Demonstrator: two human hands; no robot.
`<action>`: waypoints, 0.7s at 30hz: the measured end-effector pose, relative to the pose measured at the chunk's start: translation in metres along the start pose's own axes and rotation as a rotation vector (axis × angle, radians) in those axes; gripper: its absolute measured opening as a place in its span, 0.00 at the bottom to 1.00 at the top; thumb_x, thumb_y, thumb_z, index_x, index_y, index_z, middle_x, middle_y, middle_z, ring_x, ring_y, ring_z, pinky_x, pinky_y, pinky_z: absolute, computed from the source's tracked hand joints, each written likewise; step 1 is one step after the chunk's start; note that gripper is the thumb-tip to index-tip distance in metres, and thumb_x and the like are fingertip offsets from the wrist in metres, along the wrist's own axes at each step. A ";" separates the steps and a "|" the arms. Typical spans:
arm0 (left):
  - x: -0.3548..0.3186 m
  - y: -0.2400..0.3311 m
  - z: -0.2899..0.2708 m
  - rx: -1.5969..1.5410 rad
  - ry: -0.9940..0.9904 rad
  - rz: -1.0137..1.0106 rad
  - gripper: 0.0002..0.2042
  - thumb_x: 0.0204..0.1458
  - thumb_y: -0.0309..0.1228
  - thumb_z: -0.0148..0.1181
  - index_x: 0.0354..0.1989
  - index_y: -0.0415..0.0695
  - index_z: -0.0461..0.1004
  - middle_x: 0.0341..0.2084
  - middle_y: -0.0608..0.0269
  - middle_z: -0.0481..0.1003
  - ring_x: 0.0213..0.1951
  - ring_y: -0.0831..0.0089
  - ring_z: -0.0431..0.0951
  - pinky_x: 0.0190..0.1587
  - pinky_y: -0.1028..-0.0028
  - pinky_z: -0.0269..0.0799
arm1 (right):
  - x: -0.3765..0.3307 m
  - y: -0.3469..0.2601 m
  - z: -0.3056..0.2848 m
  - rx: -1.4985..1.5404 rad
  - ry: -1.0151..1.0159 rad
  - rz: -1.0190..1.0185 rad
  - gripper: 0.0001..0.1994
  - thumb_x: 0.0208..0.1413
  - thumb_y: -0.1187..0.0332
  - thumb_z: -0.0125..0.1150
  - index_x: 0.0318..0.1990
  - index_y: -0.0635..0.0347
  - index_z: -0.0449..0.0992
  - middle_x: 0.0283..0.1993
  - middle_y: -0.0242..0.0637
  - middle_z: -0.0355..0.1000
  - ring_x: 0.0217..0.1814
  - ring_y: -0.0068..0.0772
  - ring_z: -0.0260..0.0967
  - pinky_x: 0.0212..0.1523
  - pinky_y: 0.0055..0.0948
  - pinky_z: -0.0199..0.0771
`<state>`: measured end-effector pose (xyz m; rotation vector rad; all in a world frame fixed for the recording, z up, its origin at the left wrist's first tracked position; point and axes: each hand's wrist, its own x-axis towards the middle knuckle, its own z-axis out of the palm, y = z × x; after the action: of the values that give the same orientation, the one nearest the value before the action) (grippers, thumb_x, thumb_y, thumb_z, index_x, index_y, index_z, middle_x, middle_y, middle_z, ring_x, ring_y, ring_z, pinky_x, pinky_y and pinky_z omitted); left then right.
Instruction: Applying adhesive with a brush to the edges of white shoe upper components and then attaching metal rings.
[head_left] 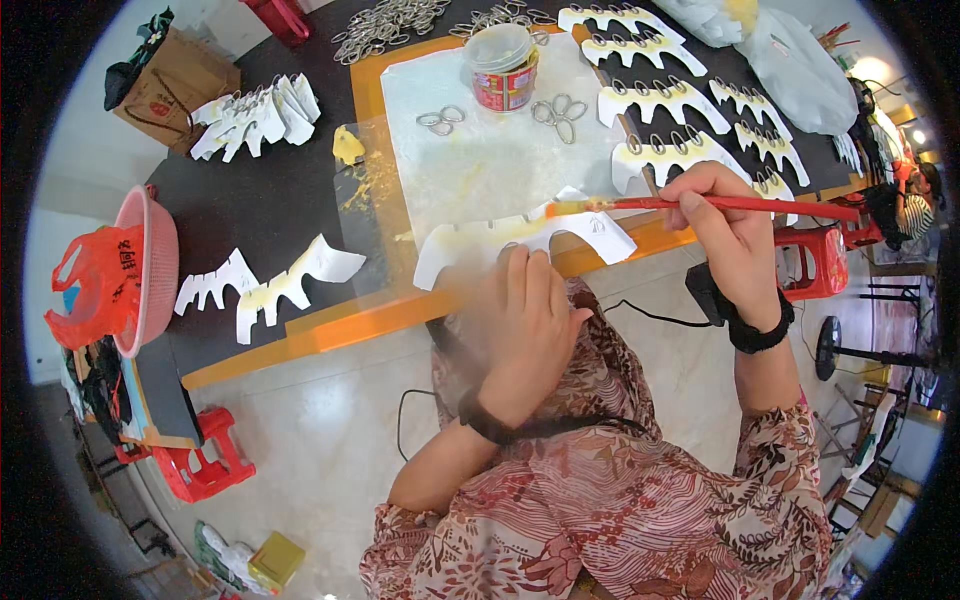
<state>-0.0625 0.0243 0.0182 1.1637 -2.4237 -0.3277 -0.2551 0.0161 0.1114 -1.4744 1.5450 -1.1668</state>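
A white scalloped cut-out piece (470, 245) with yellowish smears along its upper edge lies at the table's front edge. My left hand (530, 310) rests on its lower edge with the fingers stretched out; a blur covers part of that hand. In my right hand (725, 230) is a red-handled brush (640, 203), gripped between thumb and fingers. The yellow-coated brush tip is at the upper edge of the piece. Behind it stands a tub (503, 85) with a red label. Several metal rings (560, 115) lie beside the tub.
Similar pieces with rings (665, 105) lie in rows at the right. Two bare pieces (285, 285) and a stack of pieces (265, 115) lie left. A pink basket (160, 270) stands at the left edge; piles of rings (390, 25) lie at the back. Red stools (815, 260) flank the table.
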 end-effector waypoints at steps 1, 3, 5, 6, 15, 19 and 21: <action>0.001 0.000 0.000 -0.009 0.006 0.005 0.28 0.37 0.39 0.65 0.44 0.32 0.66 0.47 0.53 0.63 0.55 0.57 0.61 0.56 0.54 0.50 | -0.001 0.001 -0.001 -0.012 0.010 -0.017 0.07 0.56 0.74 0.47 0.34 0.66 0.72 0.28 0.29 0.68 0.29 0.14 0.62 0.32 0.17 0.63; 0.003 -0.003 0.003 -0.015 0.006 0.020 0.28 0.37 0.39 0.65 0.43 0.32 0.67 0.46 0.53 0.63 0.54 0.57 0.61 0.56 0.55 0.51 | -0.004 0.007 0.000 0.006 -0.014 0.004 0.07 0.56 0.74 0.47 0.37 0.66 0.71 0.29 0.29 0.69 0.31 0.15 0.64 0.34 0.18 0.64; 0.004 -0.006 0.004 -0.018 0.007 0.029 0.27 0.37 0.39 0.66 0.42 0.33 0.67 0.45 0.53 0.64 0.54 0.57 0.61 0.55 0.55 0.51 | -0.008 0.012 -0.003 0.053 -0.036 0.060 0.07 0.57 0.74 0.47 0.40 0.65 0.70 0.30 0.30 0.70 0.33 0.16 0.66 0.37 0.18 0.66; 0.004 -0.006 0.002 -0.003 -0.003 0.034 0.27 0.37 0.39 0.66 0.42 0.34 0.67 0.45 0.53 0.64 0.54 0.57 0.61 0.55 0.55 0.51 | -0.009 0.013 -0.005 0.107 0.005 0.072 0.08 0.57 0.74 0.48 0.42 0.65 0.69 0.32 0.31 0.70 0.35 0.17 0.67 0.39 0.18 0.68; 0.006 0.007 -0.001 0.093 -0.066 0.037 0.34 0.36 0.45 0.65 0.53 0.42 0.63 0.51 0.60 0.61 0.53 0.53 0.59 0.53 0.53 0.49 | -0.028 0.032 -0.029 0.027 -0.165 0.038 0.09 0.56 0.76 0.51 0.43 0.67 0.71 0.34 0.37 0.73 0.36 0.23 0.71 0.38 0.21 0.71; 0.004 0.009 0.001 0.083 -0.109 0.056 0.36 0.36 0.46 0.65 0.57 0.47 0.61 0.56 0.63 0.58 0.54 0.47 0.57 0.53 0.53 0.49 | -0.034 0.034 -0.031 -0.017 -0.137 0.022 0.08 0.55 0.77 0.50 0.41 0.68 0.72 0.33 0.38 0.73 0.35 0.24 0.71 0.37 0.22 0.71; 0.002 0.011 0.002 0.086 -0.121 0.060 0.36 0.36 0.47 0.64 0.58 0.49 0.61 0.57 0.63 0.57 0.55 0.46 0.56 0.53 0.52 0.48 | -0.034 0.036 -0.032 -0.030 -0.124 0.007 0.08 0.55 0.77 0.50 0.40 0.68 0.73 0.33 0.39 0.74 0.35 0.25 0.71 0.36 0.23 0.71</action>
<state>-0.0725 0.0294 0.0214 1.1348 -2.5952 -0.2863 -0.2941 0.0523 0.0855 -1.5296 1.4882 -1.0326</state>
